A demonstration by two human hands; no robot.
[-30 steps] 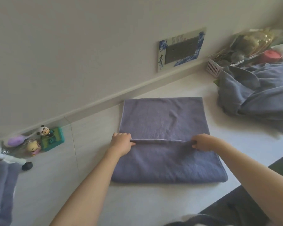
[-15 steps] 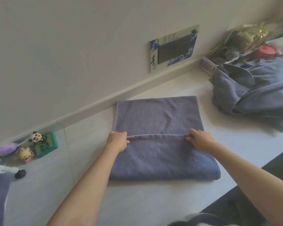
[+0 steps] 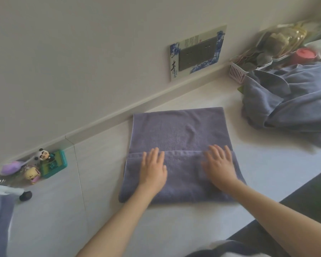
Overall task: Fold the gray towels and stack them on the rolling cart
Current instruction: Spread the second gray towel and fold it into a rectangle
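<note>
Towel [image 3: 178,130] under flat hands [image 3: 153,170]

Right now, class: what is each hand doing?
Left hand: open, flat on the folded towel.
Right hand: open, flat on it too.

One folded gray towel [image 3: 178,134] is laid flat at the centre, and two hands are pressed flat on it: the left hand [image 3: 154,171] and the right hand [image 3: 220,167]. One heap of unfolded gray towels [image 3: 293,102] is seen at 2 o'clock; the number within cannot be told. Two small figurines are counted at 9 o'clock: a panda [image 3: 43,154] and a yellow-headed doll [image 3: 32,175]. One pink basket [image 3: 237,72] is seen at 1 o'clock.
</note>
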